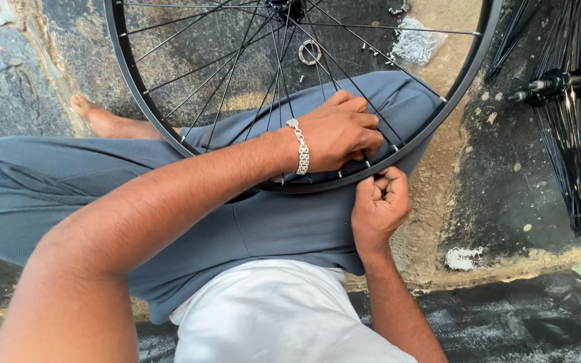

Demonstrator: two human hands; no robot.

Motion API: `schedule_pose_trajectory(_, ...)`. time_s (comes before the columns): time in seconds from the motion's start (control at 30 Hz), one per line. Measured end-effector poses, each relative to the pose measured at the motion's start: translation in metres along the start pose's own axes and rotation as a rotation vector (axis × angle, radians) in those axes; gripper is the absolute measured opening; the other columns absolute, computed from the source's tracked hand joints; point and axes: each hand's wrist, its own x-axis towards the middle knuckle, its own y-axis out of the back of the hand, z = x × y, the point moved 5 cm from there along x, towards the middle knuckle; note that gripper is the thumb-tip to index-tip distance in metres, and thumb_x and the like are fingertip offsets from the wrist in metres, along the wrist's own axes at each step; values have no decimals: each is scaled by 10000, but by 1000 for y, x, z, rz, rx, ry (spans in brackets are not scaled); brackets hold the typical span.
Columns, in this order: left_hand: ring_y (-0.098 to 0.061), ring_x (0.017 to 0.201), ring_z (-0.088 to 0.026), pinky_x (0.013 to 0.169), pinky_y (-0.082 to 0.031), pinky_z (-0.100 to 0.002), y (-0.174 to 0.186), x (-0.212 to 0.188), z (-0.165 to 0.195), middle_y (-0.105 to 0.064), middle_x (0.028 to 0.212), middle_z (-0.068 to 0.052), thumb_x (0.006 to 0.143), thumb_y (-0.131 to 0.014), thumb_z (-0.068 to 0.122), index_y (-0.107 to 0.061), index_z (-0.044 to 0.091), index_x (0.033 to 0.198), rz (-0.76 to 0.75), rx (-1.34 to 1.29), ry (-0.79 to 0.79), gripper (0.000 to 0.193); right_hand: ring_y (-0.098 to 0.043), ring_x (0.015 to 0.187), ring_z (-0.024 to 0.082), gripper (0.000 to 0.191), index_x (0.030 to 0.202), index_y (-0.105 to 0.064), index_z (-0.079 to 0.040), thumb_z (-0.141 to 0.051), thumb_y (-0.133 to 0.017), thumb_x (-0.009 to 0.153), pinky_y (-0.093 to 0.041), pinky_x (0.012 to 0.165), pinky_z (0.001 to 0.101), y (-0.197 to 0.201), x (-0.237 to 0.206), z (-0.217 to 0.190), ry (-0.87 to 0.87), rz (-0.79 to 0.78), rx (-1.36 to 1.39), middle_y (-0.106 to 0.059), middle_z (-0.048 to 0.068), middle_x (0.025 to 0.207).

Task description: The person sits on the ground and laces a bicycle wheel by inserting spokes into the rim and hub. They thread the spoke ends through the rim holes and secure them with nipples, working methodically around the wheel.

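Note:
A black bicycle wheel rim (128, 74) with thin spokes (230, 74) rests across my lap, over my grey trousers. My left hand (341, 131), with a metal bracelet at the wrist, reaches inside the rim and closes its fingers on a spoke near the rim's lower edge. My right hand (379, 202) sits just outside the rim beneath it, fingers curled tight against the rim's outer side; what it pinches is too small to see. The hub (287, 7) is at the top edge.
A bundle of loose black spokes (569, 128) lies on the stone floor at right. A metal ring (309, 52) and a pile of small silver nipples (415, 42) lie beyond the wheel. My bare foot (105, 121) rests at left.

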Motion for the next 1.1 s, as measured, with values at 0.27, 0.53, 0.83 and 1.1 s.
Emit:
schedule_pose_trajectory(0.27,-526,1007,-254,906,-361,-437,2,-1,7,-598,959,-9,842,-742,215,-683,194,877,14,-11,-25,71,-344,645,25,124,1054,-599,17,-93,-656,1048,-295,568,231,1,3,-2,55,-14,-71,-420,-76,728)
schedule_pose_trajectory(0.53,-511,1077,-256,1045,-318,-469,-4,-8,18,-585,1032,-26,916,-642,182,-669,143,931,87,43,8,50,-374,621,63,149,1045,-587,19,-119,-643,1047,-326,557,277,4,4,-2,102,-20,-181,-412,-35,682)
schedule_pose_trajectory(0.83,-513,1040,-252,1015,-314,-473,-3,-6,22,-591,975,-6,880,-641,147,-665,132,871,45,31,77,29,-454,622,71,124,1048,-582,14,-103,-617,1069,-386,579,289,4,3,-6,148,-33,-272,-480,-19,693)
schedule_pose_trajectory(1.1,-516,1015,-256,972,-330,-477,-3,-3,22,-608,964,-4,837,-667,161,-663,138,824,5,15,70,27,-367,631,28,144,1133,-589,37,-45,-639,1026,-332,572,236,4,-3,-3,41,-14,-96,-448,-46,720)
